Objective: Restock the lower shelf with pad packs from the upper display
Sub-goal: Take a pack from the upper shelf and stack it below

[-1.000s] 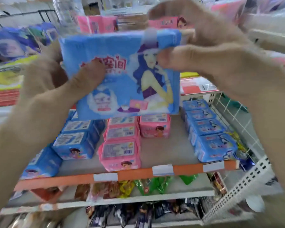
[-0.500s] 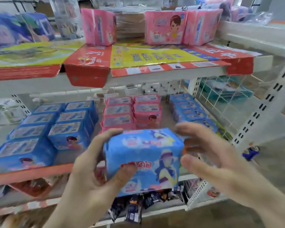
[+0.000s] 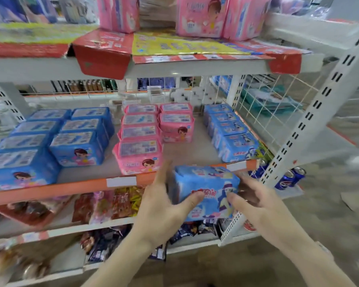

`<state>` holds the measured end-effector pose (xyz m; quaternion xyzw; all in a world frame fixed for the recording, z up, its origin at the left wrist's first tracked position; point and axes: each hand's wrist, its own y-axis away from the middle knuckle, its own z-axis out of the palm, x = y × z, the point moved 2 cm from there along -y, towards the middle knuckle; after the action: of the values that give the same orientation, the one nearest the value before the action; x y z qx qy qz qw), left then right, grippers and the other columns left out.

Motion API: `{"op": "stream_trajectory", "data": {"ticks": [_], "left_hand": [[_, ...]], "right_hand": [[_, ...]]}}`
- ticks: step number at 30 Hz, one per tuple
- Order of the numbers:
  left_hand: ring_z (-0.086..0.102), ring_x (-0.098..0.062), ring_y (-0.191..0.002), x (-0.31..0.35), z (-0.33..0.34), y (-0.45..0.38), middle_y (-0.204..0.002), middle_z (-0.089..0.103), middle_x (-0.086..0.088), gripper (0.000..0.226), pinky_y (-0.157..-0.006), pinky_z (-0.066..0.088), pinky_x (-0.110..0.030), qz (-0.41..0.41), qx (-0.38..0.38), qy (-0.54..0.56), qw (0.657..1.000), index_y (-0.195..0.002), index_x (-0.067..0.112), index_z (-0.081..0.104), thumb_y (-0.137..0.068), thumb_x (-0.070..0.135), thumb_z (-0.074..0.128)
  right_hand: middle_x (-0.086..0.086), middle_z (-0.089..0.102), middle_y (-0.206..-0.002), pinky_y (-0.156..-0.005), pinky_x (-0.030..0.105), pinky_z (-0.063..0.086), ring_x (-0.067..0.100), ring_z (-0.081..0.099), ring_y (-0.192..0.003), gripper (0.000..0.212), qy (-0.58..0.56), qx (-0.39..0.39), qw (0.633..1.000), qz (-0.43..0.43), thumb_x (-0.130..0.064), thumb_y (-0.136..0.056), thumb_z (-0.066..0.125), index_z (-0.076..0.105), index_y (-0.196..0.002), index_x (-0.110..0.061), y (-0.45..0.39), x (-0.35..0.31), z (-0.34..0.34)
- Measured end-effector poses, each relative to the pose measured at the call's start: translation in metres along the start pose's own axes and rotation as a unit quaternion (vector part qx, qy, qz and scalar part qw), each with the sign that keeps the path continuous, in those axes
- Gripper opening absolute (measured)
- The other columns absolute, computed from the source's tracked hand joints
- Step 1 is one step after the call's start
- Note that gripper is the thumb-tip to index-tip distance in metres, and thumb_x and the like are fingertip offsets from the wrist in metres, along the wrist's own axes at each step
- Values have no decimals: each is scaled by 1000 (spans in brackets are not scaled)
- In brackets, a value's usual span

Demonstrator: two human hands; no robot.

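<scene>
The blue pad pack (image 3: 205, 191) is held in front of the orange front edge of the lower shelf (image 3: 75, 188), just below and before the bare strip of shelf floor between the pink pad packs (image 3: 138, 156) and the row of blue packs at the right (image 3: 235, 147). It looks light and soft, a plastic-wrapped bundle that gives under pressure and may be a little slick, so it is best taken by its two short ends with the thumbs across the printed face, squeezing only enough to keep it square. The left hand (image 3: 164, 206) grips its left end, thumb laid over the front and fingers behind. The right hand (image 3: 255, 201) is at the right end with its fingers spread; they appear to touch the wrapper rather than curl round it, though blur makes that hard to settle. Compared with half a second ago, the pack sits further right and nearer the shelf lip, tilted more toward the gap, and the view has dropped so that the upper shelf (image 3: 195, 66) with its pink packs now fills the top. A second ago the pack was raised high, close to the camera, with both hands pinching its upper corners. My guess is that it goes next into the open space beside the right-hand blue row.
</scene>
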<state>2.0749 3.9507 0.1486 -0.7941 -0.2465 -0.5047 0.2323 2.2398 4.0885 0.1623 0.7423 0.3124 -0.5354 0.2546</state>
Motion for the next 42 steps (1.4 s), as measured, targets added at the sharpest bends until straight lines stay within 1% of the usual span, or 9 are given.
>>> {"op": "stream_trajectory", "data": {"ticks": [5, 16, 20, 22, 24, 27, 31, 37, 42], "left_hand": [[49, -2, -59, 10, 28, -25, -59, 40, 11, 98, -63, 39, -29, -21, 3, -8, 1000, -155, 25, 35, -72, 67, 65], [45, 0, -56, 29, 114, -118, -52, 41, 16, 88, -47, 29, -20, -50, -18, -108, 993, -159, 39, 10, -87, 68, 50], [60, -7, -97, 29, 130, -147, -108, 61, -15, 85, -70, 49, -44, -57, -11, -112, 992, -159, 41, 11, -89, 65, 52], [59, 11, -77, 28, 138, -160, -103, 55, 1, 83, -68, 43, -37, -44, -30, -112, 992, -160, 34, 8, -95, 53, 56], [65, -3, -92, 19, 144, -172, -107, 63, -3, 85, -73, 49, -39, -58, -45, -104, 992, -161, 29, 7, -97, 44, 60], [69, -7, -101, -1, 148, -198, -108, 72, 17, 65, -88, 56, -34, -60, -65, -53, 995, -150, 26, 37, -93, 32, 68], [61, 6, -72, -14, 146, -237, -76, 66, 35, 30, -61, 44, -11, -23, -43, -42, 998, -107, 35, 60, -88, 12, 64], [71, -14, -100, -36, 150, -267, -103, 76, 8, 31, -91, 58, -48, -1, -27, -6, 1000, -102, 32, 67, -72, 34, 63], [72, -17, -102, -47, 156, -284, -102, 77, 4, 32, -90, 58, -47, 9, -5, 29, 1000, -108, 16, 69, -78, 20, 63]], "right_hand": [[-13, 77, -97, -81, 22, 56, 5, 72, -93, 19, -28, 25, 999, -3, -18, -94, 66, 68, -108, -30, -23, 8, -26], [-11, 75, -86, -60, 7, 46, -5, 67, -75, 15, -2, 63, 998, -31, -16, -96, 64, 68, -109, -24, -116, 43, -111], [-26, 72, -87, -69, 11, 52, -7, 67, -85, 18, 22, 37, 997, -64, -19, -98, 62, 63, -101, -37, -148, 54, -127], [-22, 73, -88, -70, 11, 52, -7, 66, -87, 16, 35, 37, 996, -73, -19, -99, 61, 66, -107, -32, -162, 60, -131], [-19, 71, -93, -67, 7, 49, -10, 65, -83, 17, 50, 45, 995, -78, -18, -99, 60, 67, -115, -20, -173, 68, -134], [-14, 70, -99, -64, 4, 47, -12, 64, -84, 24, 60, 54, 994, -69, -20, -99, 61, 65, -122, -14, -196, 76, -138], [-11, 71, -96, -66, 7, 49, -13, 63, -78, 19, 89, 113, 986, -85, -20, -98, 62, 67, -116, -16, -230, 80, -137], [-8, 73, -98, -82, 35, 57, 6, 67, -88, 15, 105, 148, 979, -93, -23, -94, 60, 69, -106, -20, -266, 91, -129], [-9, 75, -101, -81, 35, 59, 2, 71, -87, 24, 80, 143, 980, -114, -26, -92, 61, 69, -113, -19, -278, 95, -130]]}}
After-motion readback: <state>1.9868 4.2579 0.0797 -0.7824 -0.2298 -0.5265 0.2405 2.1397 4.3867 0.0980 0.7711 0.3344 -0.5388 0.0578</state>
